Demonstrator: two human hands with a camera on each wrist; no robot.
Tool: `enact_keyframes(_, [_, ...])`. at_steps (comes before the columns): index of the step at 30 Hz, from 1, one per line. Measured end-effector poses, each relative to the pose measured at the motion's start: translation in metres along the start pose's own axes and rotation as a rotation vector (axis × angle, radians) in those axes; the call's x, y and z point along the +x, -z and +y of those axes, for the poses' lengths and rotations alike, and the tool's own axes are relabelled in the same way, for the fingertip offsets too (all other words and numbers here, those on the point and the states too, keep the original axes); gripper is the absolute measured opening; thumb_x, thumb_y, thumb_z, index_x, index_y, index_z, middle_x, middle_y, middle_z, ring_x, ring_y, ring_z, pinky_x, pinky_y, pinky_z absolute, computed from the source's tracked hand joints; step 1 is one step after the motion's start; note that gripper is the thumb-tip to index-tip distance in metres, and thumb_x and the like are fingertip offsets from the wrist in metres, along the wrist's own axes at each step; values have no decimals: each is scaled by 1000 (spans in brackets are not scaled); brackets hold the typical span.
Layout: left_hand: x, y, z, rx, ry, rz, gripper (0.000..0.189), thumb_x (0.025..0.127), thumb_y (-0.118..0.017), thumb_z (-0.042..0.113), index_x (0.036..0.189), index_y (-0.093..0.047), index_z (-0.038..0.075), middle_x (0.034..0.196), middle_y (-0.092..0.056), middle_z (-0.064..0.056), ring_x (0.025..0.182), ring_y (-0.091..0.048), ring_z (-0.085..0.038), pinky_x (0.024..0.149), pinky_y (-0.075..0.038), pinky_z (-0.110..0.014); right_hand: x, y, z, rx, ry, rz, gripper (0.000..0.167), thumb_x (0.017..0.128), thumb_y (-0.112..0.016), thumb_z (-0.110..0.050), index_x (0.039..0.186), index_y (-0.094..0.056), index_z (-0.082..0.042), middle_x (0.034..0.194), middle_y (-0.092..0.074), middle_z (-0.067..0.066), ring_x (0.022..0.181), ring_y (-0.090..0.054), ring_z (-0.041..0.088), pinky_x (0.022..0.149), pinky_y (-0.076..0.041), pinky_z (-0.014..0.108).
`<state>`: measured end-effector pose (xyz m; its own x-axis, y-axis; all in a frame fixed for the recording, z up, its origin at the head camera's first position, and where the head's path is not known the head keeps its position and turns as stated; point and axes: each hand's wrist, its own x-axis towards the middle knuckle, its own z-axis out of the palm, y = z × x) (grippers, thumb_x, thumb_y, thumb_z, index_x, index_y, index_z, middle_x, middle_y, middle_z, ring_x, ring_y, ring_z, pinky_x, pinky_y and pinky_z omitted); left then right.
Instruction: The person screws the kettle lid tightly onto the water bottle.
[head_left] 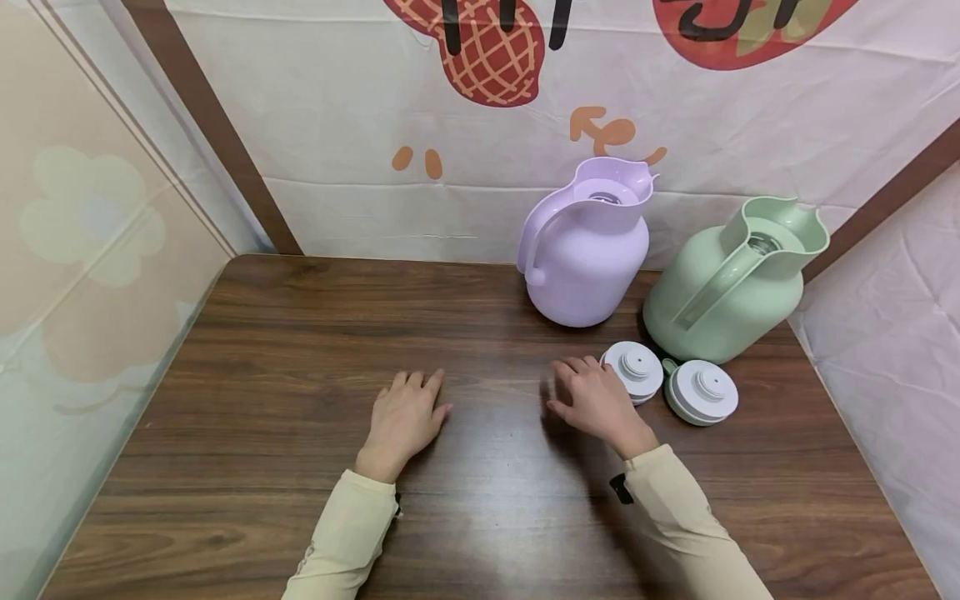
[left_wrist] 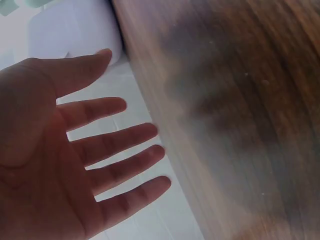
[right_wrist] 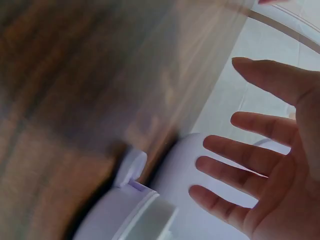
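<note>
The left hand point(head_left: 405, 421) and right hand point(head_left: 597, 402) were spread, each grip empty. The purple lid point(head_left: 634, 368) sat just beside the right hand; a sideways bump could push it into the green lid point(head_left: 702, 393).

Beneath the fingers point(left_wrist: 122, 137), glossy wood-grain tabletop point(head_left: 285, 358); near the right fingers point(right_wrist: 247, 154), smooth plastic-looking lilac vacuum jug point(head_left: 588, 258), green vacuum jug point(head_left: 750, 312) and ridged lids point(head_left: 636, 367) point(head_left: 703, 390); ahead, creased cloth backdrop point(head_left: 337, 133).

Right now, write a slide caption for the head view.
Left hand and right hand, both empty, over a wooden table, with a lilac jug, a green jug and two lids at right.
</note>
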<state>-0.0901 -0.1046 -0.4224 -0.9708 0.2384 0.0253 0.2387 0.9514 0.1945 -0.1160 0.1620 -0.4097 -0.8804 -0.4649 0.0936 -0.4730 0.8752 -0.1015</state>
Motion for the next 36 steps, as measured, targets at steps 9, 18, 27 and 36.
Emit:
enact_keyframes(9, [0,3,4,4,-14,-26,29,83,-66,22,101,-62,1,92,-61,-18,85,-57,-34,66,-47,-47,16,13,2,20,50,40,46,72,-74,-19,112,-60,0,102,-62,14,90,-56,31,68,-46,43])
enact_keyframes(18, [-4,4,6,-8,7,-83,23,81,-67,18,96,-63,0,88,-62,-17,79,-60,-34,63,-47,-45,34,33,2,51,49,1,42,75,-71,-11,112,-59,2,106,-61,17,95,-55,33,78,-45,43])
enact_keyframes(27, [-6,1,7,-41,44,-159,24,81,-66,14,101,-63,0,81,-64,-16,71,-61,-33,57,-48,-43,58,58,5,111,28,-14,39,80,-68,-10,115,-58,4,106,-60,18,99,-54,34,83,-43,42])
enact_keyframes(36, [-8,0,7,-53,48,-170,31,79,-69,12,106,-62,-3,84,-64,-19,74,-61,-35,60,-48,-45,85,70,9,203,-6,-5,43,81,-65,-7,119,-53,8,112,-58,22,106,-52,36,90,-39,43])
